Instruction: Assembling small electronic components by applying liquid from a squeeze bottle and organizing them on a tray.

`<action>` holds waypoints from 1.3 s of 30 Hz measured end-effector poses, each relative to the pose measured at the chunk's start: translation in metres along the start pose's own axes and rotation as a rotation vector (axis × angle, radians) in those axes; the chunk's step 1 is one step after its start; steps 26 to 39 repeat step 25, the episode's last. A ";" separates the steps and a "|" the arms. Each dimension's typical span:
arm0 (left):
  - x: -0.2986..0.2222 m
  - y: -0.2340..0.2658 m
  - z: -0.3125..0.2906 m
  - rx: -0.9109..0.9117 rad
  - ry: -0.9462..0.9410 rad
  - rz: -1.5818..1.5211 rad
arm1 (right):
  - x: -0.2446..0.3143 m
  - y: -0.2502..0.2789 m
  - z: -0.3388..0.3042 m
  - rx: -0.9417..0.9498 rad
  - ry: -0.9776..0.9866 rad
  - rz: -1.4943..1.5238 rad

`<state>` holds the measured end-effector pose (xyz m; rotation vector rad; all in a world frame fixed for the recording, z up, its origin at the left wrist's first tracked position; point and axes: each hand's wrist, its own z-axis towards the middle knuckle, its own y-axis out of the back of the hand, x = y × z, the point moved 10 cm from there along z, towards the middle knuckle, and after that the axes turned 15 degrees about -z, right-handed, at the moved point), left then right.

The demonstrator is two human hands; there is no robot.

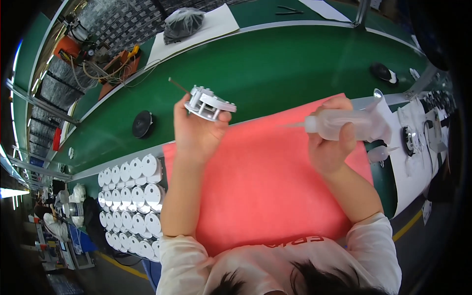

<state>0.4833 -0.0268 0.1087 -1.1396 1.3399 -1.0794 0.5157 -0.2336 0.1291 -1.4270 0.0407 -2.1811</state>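
My left hand (199, 135) is raised above the far edge of the red-pink mat (265, 201), its fingers closed on a white plastic part (211, 103) with a round base, posts and a curved top. A thin brown rod (179, 85) sticks out up and left beside that part; whether it is fixed to it I cannot tell. To the right, my right hand (332, 147) grips a translucent squeeze bottle (341, 123). The bottle lies sideways, with its white cap and thin tip pointing left toward the white part. A gap separates the tip from the part.
Rows of white round housings (130, 196) stand left of the mat. On the green bench (275, 64) lie a black round piece (143, 124) and another dark piece (383, 73). A second small bottle (378, 154) is at right. Beyond are a black bag (183, 24) and pliers (289, 10).
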 end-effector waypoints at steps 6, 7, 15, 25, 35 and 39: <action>0.042 -0.025 -0.027 0.093 0.158 -0.268 | 0.059 -0.018 -0.016 -0.042 0.314 -0.234; 0.050 -0.034 -0.034 0.145 0.218 -0.308 | 0.064 -0.010 -0.016 -0.038 0.309 -0.222; 0.062 -0.048 -0.054 0.188 0.279 -0.379 | 0.097 -0.050 -0.043 0.373 0.613 -0.401; 0.058 -0.048 -0.047 0.304 0.287 -0.228 | 0.103 -0.060 -0.048 0.364 0.590 -0.499; 0.058 -0.048 -0.047 0.304 0.287 -0.228 | 0.103 -0.060 -0.048 0.364 0.590 -0.499; 0.058 -0.048 -0.047 0.304 0.287 -0.228 | 0.103 -0.060 -0.048 0.364 0.590 -0.499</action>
